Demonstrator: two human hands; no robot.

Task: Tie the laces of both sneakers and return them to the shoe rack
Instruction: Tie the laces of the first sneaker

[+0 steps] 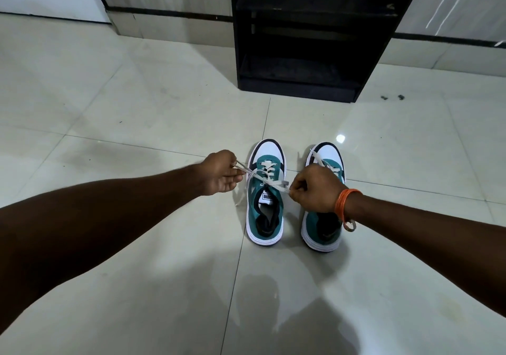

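Two teal, white and black sneakers stand side by side on the tiled floor, toes pointing away from me. On the left sneaker (265, 212) the white laces (269, 183) are stretched sideways across the tongue. My left hand (222, 173) pinches one lace end to the left of that shoe. My right hand (315, 189) grips the other end on its right, covering the middle of the right sneaker (321, 230), whose laces lie loose over its toe. The black shoe rack (306, 86) stands on the floor just beyond the sneakers.
Glossy pale floor tiles (137, 108) surround the shoes. A wood-look wall panel with a dark skirting strip (169, 13) runs behind the rack. Small dark specks (393, 97) lie on the floor to the rack's right. An orange thread band circles my right wrist (345, 204).
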